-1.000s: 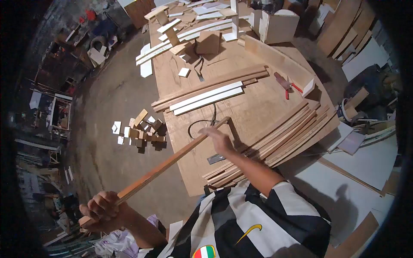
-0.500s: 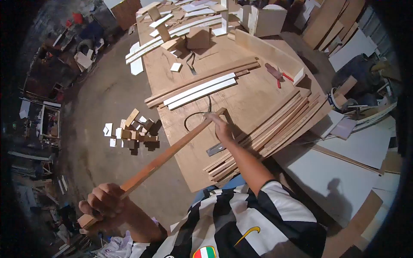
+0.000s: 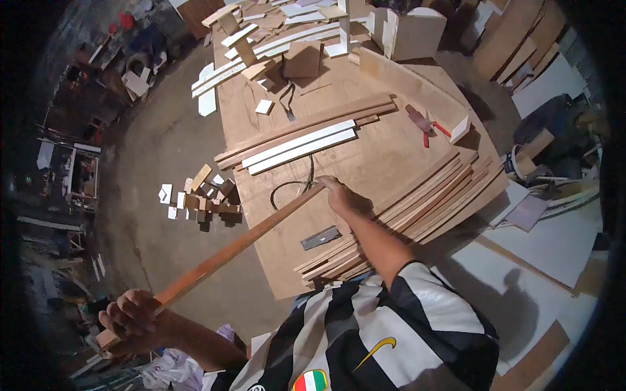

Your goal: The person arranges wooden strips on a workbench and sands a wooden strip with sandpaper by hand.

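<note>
A long reddish-brown wooden strip (image 3: 238,244) runs slantwise between my two hands, its near part out past the table's edge. My left hand (image 3: 130,316) is wrapped round the strip close to its lower-left end. At the upper end, my right hand (image 3: 336,194) has its fingers closed over the strip's tip, above the table. A thin dark cable (image 3: 277,190) loops on the tabletop beside that end. Just below my right hand lies a flat grey metal piece (image 3: 320,238), beside a stack of wooden strips (image 3: 417,205).
Two white strips (image 3: 300,147) and brown strips (image 3: 306,129) lie across the plywood table (image 3: 267,260). Red-handled pliers (image 3: 427,125) rest near a long board (image 3: 411,85). Small wood blocks (image 3: 202,195) are heaped left of the table. White panels (image 3: 548,247) stand at the right.
My left hand has moved down and left with its end of the strip. My right hand now closes over the strip's upper tip, where before its fingers were further down the strip.
</note>
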The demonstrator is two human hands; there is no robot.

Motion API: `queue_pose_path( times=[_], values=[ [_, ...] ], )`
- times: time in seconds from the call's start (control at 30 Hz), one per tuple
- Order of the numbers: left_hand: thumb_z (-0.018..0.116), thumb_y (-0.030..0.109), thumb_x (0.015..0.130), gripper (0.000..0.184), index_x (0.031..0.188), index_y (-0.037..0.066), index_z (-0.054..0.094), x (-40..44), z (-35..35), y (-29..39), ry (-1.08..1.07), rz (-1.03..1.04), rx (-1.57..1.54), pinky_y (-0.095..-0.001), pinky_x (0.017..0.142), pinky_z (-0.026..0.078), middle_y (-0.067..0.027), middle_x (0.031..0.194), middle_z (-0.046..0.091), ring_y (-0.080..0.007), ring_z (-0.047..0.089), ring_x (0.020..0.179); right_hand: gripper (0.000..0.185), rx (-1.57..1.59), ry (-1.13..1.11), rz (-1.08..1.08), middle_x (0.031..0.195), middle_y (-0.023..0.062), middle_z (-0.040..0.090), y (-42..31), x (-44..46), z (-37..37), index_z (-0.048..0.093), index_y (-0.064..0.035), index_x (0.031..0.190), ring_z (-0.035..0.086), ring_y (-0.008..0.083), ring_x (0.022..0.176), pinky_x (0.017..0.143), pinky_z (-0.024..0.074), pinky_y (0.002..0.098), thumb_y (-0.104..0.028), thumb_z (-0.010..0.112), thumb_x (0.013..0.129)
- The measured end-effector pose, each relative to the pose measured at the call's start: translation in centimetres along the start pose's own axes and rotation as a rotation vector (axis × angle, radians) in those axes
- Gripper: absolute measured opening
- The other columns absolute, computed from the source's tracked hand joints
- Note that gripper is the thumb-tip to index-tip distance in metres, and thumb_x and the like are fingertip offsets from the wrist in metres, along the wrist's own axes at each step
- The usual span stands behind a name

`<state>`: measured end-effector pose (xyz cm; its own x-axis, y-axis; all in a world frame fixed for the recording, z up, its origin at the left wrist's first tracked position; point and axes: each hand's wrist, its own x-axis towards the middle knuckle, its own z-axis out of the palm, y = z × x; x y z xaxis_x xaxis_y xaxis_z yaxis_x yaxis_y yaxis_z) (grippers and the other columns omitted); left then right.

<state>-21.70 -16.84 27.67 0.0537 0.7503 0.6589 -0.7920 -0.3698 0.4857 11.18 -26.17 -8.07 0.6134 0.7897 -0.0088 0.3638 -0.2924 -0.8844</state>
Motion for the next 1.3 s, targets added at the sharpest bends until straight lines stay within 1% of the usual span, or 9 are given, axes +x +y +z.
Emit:
queue_pose_path(
  times=[0.17, 0.3, 0.37, 0.5, 0.77, 0.87, 1.03, 1.17, 1.3],
  values=[
    [0.070, 0.048, 0.086, 0.046, 0.070, 0.011, 0.048, 1.4, -0.8, -0.6, -0.050, -0.027, -0.053, -0.0241, 0.045, 0.041, -0.0017, 0.053, 0.049, -0.0111, 0.045, 0.037, 0.045, 0.166, 0.198, -0.383, 0.122, 0.0189, 0.064, -2.7, -2.5, 3.5, 0.061, -0.0201, 0.128, 0.063, 0.0338, 0.113, 0.095, 0.0508, 0.0398, -0.002, 0.039, 0.093],
    [0.064, 0.053, 0.089, 0.047, 0.072, 0.012, 0.047, 1.4, -2.1, 0.0, 0.148, 0.002, 0.068, -0.0254, 0.045, 0.036, -0.0009, 0.055, 0.045, -0.0114, 0.042, 0.039, 0.042, -0.101, 0.019, 0.087, 0.113, 0.0198, 0.066, -1.4, -0.9, 0.8, 0.062, -0.0247, 0.127, 0.066, 0.0346, 0.104, 0.084, 0.0528, 0.0426, -0.004, 0.044, 0.094],
    [0.062, 0.055, 0.090, 0.048, 0.074, 0.012, 0.047, 1.8, -2.7, 0.1, 0.297, 0.030, 0.171, -0.0260, 0.045, 0.034, -0.0005, 0.056, 0.044, -0.0114, 0.040, 0.040, 0.035, -0.101, 0.056, 0.056, 0.120, 0.0176, 0.063, -0.5, -0.5, 2.0, 0.063, -0.0061, 0.122, 0.061, 0.0342, 0.114, 0.097, 0.0484, 0.0400, -0.005, 0.041, 0.095],
    [0.061, 0.056, 0.090, 0.048, 0.079, 0.012, 0.047, 2.7, -4.5, -0.3, -0.071, -0.136, -0.031, -0.0260, 0.046, 0.035, -0.0008, 0.058, 0.043, -0.0120, 0.040, 0.043, 0.036, 0.162, 0.275, -0.331, 0.120, 0.0168, 0.063, -2.8, -2.2, 4.4, 0.063, -0.0078, 0.123, 0.061, 0.0348, 0.113, 0.095, 0.0490, 0.0403, -0.002, 0.042, 0.094],
    [0.065, 0.052, 0.089, 0.046, 0.080, 0.011, 0.047, 2.5, -4.7, -0.3, 0.182, 0.062, 0.118, -0.0267, 0.050, 0.040, -0.0013, 0.057, 0.044, -0.0124, 0.040, 0.043, 0.034, 0.404, 0.114, 0.121, 0.111, 0.0175, 0.069, -1.9, -2.4, 6.5, 0.061, -0.0069, 0.130, 0.066, 0.0258, 0.104, 0.084, 0.0517, 0.0378, -0.017, 0.045, 0.101],
    [0.065, 0.052, 0.090, 0.046, 0.079, 0.011, 0.048, 2.5, -5.6, 0.1, -0.146, -0.206, -0.137, -0.0274, 0.050, 0.040, -0.0008, 0.056, 0.045, -0.0114, 0.039, 0.042, 0.033, 0.342, 0.296, -0.341, 0.117, 0.0166, 0.068, -0.7, -3.2, 8.3, 0.059, -0.0021, 0.130, 0.063, 0.0227, 0.114, 0.094, 0.0497, 0.0339, -0.010, 0.046, 0.101],
    [0.063, 0.053, 0.090, 0.046, 0.075, 0.012, 0.047, 1.8, -5.3, -0.1, 0.136, 0.064, 0.062, -0.0264, 0.049, 0.038, -0.0003, 0.054, 0.045, -0.0105, 0.042, 0.042, 0.030, 0.022, 0.083, 0.112, 0.120, 0.0204, 0.064, 1.9, -0.7, 3.7, 0.064, -0.0075, 0.122, 0.064, 0.0319, 0.110, 0.089, 0.0506, 0.0391, -0.011, 0.045, 0.099],
    [0.058, 0.052, 0.094, 0.048, 0.071, 0.012, 0.046, 2.2, -2.8, -0.5, -0.043, -0.057, 0.037, -0.0269, 0.047, 0.037, -0.0006, 0.052, 0.045, -0.0110, 0.044, 0.041, 0.031, 0.118, 0.227, -0.429, 0.121, 0.0206, 0.063, 1.0, -1.4, 6.4, 0.061, -0.0077, 0.125, 0.062, 0.0298, 0.115, 0.094, 0.0488, 0.0383, -0.014, 0.047, 0.099],
    [0.052, 0.052, 0.096, 0.049, 0.069, 0.012, 0.047, 1.9, -1.5, -1.0, 0.584, 0.163, 0.398, -0.0270, 0.047, 0.036, -0.0011, 0.051, 0.045, -0.0122, 0.042, 0.040, 0.041, -0.192, -0.059, 0.104, 0.128, 0.0191, 0.061, 1.4, 0.0, 1.3, 0.058, -0.0052, 0.131, 0.061, 0.0331, 0.117, 0.103, 0.0458, 0.0403, -0.002, 0.039, 0.094]
  ],
)
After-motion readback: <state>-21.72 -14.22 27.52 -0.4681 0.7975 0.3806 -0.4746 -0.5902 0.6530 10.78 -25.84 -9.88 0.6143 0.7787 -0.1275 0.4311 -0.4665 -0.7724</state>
